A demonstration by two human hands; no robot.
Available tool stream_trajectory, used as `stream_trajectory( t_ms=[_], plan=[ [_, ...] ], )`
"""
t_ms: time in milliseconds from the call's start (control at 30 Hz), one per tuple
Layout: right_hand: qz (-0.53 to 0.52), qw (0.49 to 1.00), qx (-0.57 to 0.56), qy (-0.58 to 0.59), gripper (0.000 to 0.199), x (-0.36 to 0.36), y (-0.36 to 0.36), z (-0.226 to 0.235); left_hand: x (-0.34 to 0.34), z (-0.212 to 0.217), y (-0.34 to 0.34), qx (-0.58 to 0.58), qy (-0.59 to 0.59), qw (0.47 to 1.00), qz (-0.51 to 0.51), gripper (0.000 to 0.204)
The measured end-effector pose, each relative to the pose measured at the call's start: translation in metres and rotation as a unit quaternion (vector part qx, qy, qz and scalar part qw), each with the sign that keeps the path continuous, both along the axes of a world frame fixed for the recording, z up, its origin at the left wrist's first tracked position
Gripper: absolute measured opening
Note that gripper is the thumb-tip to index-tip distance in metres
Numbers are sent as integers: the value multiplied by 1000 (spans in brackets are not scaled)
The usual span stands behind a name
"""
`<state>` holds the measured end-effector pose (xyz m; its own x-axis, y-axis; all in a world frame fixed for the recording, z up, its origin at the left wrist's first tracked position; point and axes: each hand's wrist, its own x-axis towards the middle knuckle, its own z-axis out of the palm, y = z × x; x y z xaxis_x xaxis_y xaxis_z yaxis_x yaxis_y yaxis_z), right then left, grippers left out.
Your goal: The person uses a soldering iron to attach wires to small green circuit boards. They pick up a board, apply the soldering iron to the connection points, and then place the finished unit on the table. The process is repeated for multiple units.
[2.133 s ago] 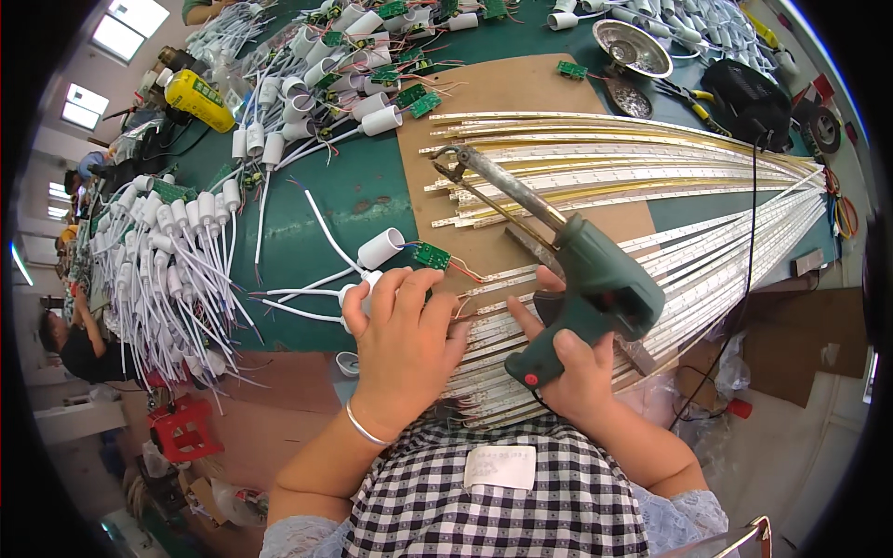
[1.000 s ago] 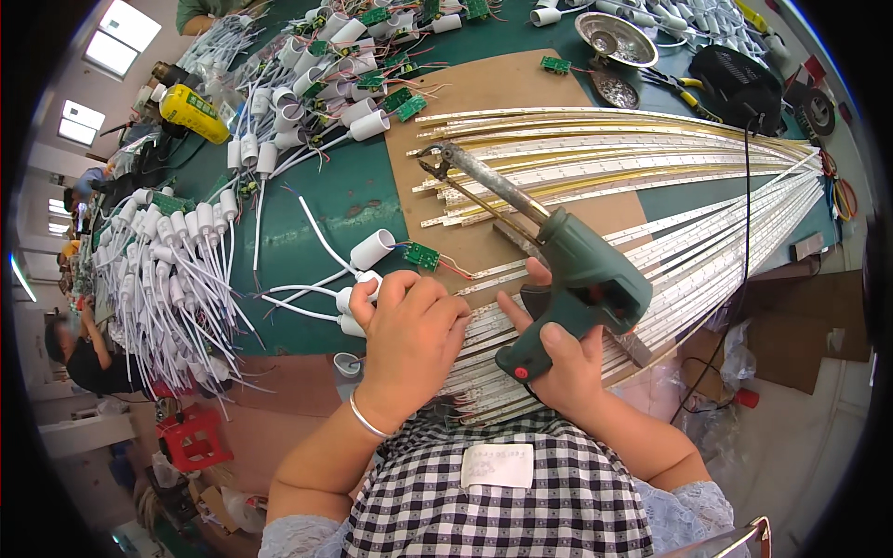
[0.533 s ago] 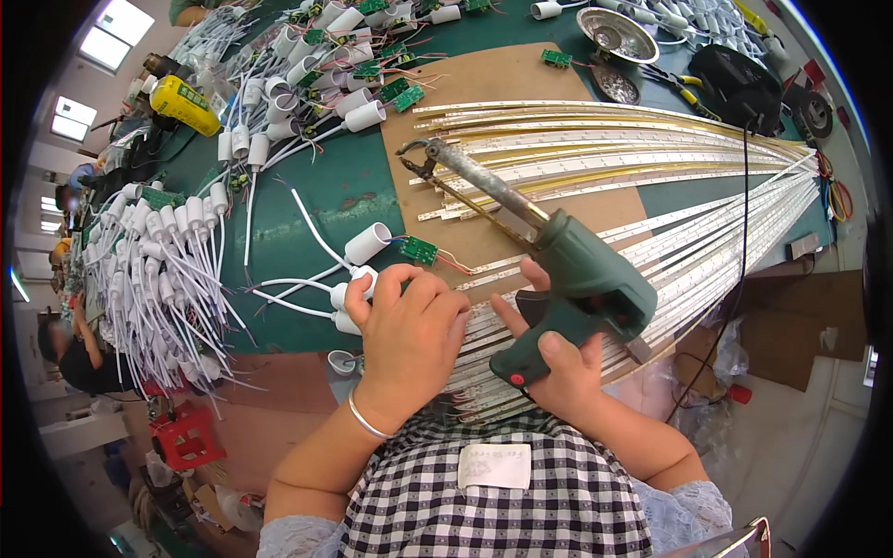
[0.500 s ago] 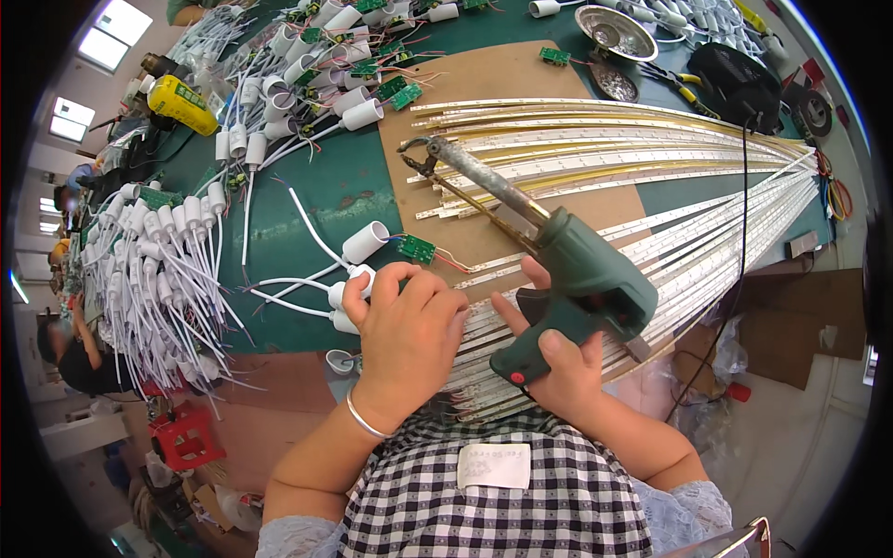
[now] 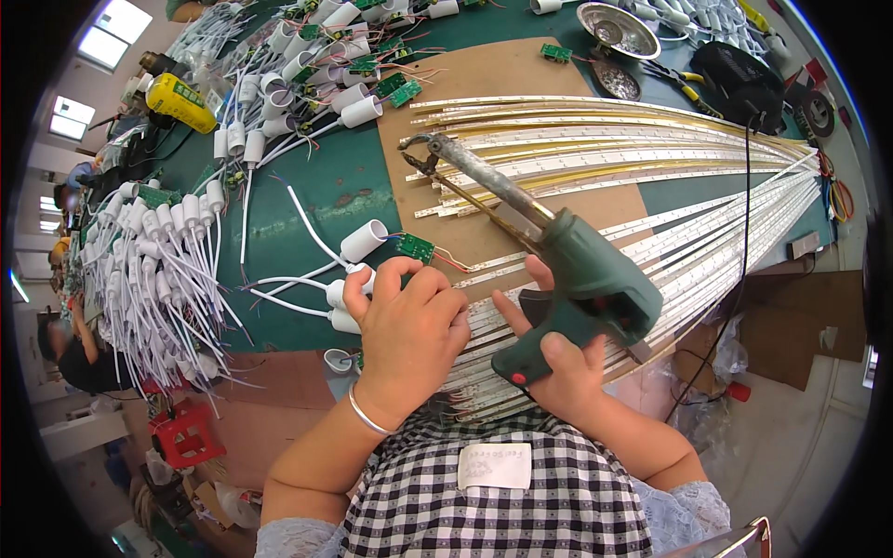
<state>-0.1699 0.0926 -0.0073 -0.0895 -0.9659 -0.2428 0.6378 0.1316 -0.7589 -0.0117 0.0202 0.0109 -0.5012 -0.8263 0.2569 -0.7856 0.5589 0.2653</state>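
Note:
My right hand (image 5: pixel 575 377) is wrapped round the grip of a dark green soldering gun (image 5: pixel 595 270), with its index finger stretched out beside the trigger. The gun's long metal barrel points up and left, over the brown board. My left hand (image 5: pixel 407 344) is closed, fingers bent and pressed together over the near ends of white LED strips (image 5: pixel 693 223); what it pinches is hidden beneath the fingers. Just beyond it lie white plastic end caps with cables, one cap (image 5: pixel 364 240) wired to a small green circuit board (image 5: pixel 414 245). Thin wires run from that board towards the strips.
More LED strips lie on a brown board (image 5: pixel 521 74) on the green table. Bunches of cabled white caps (image 5: pixel 153 242) fill the left side. At the back are a metal dish (image 5: pixel 637 37), pliers (image 5: pixel 690 91) and a yellow bottle (image 5: pixel 181 102). A black cord (image 5: pixel 744 214) hangs at right.
Almost nothing differs. The soldering gun has shifted very slightly to the right in my right hand, and my left hand stays at the same place with its fingers marginally moved.

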Motion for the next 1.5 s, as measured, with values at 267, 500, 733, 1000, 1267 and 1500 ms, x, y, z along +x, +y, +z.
stream_trajectory(
  t_ms=[267,500,733,1000,1267,1500],
  plan=[
    [88,959,62,261,71,-71,72,18,2,-3,1,-16,15,1000,-2,9],
    [93,970,51,217,41,-72,95,4,0,-1,1,-15,22,1000,-4,8],
    [127,895,-56,424,47,-70,93,-10,2,-4,1,-16,24,1000,-3,9],
    [182,799,-117,561,55,-78,91,-14,2,-4,1,-14,22,1000,-3,9],
    [143,911,-51,384,54,-71,93,-12,3,-3,1,-2,19,1000,-15,11],
    [167,866,-43,469,43,-75,99,-26,3,-1,0,-2,18,1000,-13,11]
  ],
)
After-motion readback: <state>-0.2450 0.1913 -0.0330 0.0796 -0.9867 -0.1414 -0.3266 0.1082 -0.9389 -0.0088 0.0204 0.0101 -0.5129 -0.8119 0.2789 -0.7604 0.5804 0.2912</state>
